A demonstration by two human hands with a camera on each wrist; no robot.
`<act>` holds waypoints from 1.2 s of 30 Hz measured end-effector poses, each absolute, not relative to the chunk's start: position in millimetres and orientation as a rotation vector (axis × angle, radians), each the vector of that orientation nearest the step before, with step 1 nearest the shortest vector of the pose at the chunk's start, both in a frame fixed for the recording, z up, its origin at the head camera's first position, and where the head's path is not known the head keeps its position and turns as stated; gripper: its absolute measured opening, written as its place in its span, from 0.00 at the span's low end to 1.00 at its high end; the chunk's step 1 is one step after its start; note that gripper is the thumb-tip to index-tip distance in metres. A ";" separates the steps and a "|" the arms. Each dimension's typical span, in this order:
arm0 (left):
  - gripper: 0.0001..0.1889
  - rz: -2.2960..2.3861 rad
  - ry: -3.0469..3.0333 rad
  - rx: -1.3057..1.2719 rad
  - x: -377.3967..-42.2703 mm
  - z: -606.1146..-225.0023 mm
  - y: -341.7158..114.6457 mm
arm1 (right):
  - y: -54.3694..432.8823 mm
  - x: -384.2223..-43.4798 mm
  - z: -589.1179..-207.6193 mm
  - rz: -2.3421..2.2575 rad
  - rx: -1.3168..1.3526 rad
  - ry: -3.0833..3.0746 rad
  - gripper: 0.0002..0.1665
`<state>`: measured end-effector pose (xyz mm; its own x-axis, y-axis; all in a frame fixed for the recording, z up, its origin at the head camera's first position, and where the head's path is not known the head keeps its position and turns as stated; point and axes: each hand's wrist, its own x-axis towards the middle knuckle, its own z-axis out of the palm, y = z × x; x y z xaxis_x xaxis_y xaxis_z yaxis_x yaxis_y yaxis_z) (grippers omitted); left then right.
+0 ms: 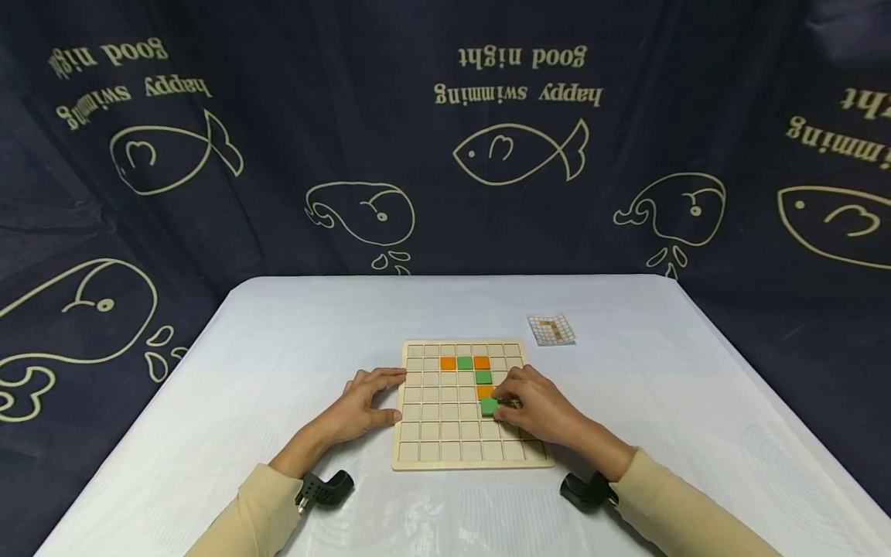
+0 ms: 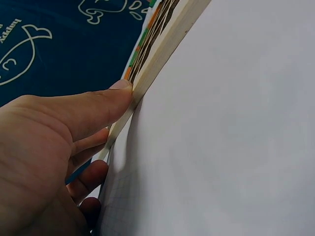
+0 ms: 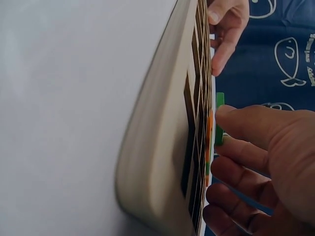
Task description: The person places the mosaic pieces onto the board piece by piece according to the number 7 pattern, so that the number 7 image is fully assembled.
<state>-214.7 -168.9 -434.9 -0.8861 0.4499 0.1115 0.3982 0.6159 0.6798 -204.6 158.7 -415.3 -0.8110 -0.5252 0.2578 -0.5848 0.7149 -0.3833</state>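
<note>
In the head view a square wooden grid board [image 1: 431, 450] lies on the table. Orange tiles and green tiles sit in its cells, among them an orange tile [image 1: 448, 363] and a green tile [image 1: 465, 363], in a row that bends down toward the wearer. The right hand [image 1: 534, 401] pinches a green tile [image 1: 489, 408] between thumb and fingers, just below the lowest orange tile [image 1: 485, 392]. The right wrist view shows this held green tile [image 3: 220, 118] edge-on, above the board surface. The left hand [image 1: 358, 406] touches the board's left edge with its thumb [image 2: 115, 96] and extended fingers.
A small pattern card [image 1: 552, 330] with a printed coloured grid lies beyond the board's far right corner. White cloth [image 1: 334, 309] covers the table. Behind it hangs a dark curtain [image 1: 348, 100] with fish drawings. Black cameras [image 1: 327, 489] are worn on both wrists.
</note>
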 end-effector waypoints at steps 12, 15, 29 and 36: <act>0.32 1.130 2.760 0.724 -214.2 -434.5 -169.2 | 156.6 -205.4 -417.1 0.662 0.932 -2.771 0.10; 0.33 1.127 2.764 0.724 -214.3 -434.5 -169.2 | 156.2 -204.7 -416.7 0.669 0.929 -2.782 0.11; 0.32 1.134 2.759 0.725 -214.4 -435.1 -169.5 | 155.2 -204.8 -416.9 0.661 0.942 -2.775 0.11; 0.33 1.124 2.766 0.728 -214.6 -435.0 -169.9 | 155.4 -204.9 -416.4 0.643 0.933 -2.779 0.12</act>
